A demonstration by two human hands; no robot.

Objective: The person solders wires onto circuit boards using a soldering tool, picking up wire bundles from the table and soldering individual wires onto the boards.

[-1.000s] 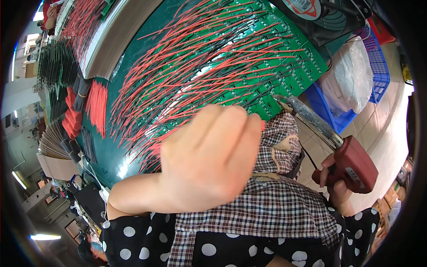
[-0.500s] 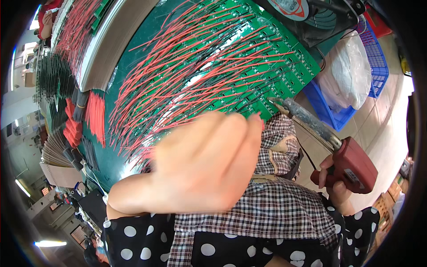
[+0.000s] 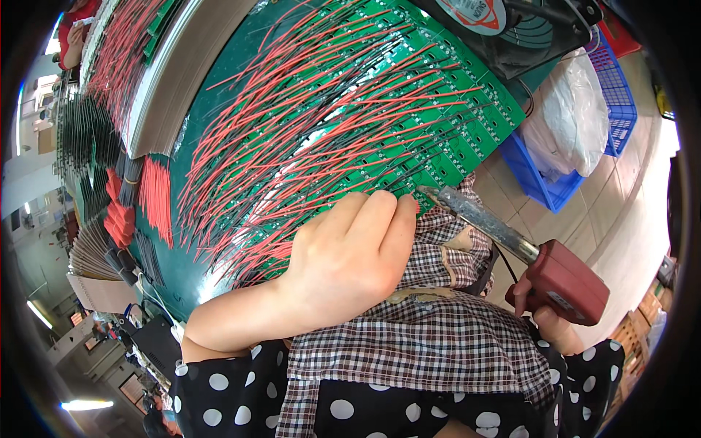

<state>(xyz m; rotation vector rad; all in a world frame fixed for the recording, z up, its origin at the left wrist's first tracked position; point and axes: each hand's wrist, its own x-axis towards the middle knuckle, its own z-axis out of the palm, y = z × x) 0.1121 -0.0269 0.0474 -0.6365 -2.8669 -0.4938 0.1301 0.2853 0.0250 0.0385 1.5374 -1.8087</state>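
My left hand (image 3: 347,252) is closed at the near edge of the green circuit boards (image 3: 478,135), back of the hand up. Its fingertips are pressed together, and whatever they pinch is hidden. Red and black wires (image 3: 292,139) fan leftward across the boards, many with one end on them. In my right hand (image 3: 555,328) is a soldering gun (image 3: 573,281) with a dark red body, fingers wrapped round its grip. The gun's worn metal barrel points up-left, and its tip (image 3: 427,191) is just right of my left fingertips, by the board edge.
Bundles of loose red wires (image 3: 155,193) and black wires (image 3: 131,175) lie on the green table's left side. Stacked boards stand farther left. A black fan (image 3: 511,33) is at the far right, beside a blue basket (image 3: 544,186) with a plastic bag (image 3: 566,117). Checked cloth covers my lap.
The soldering gun has moved left and slightly down, bringing its tip close to my left fingertips. My left hand, blurred before, has shifted slightly and is now sharp.
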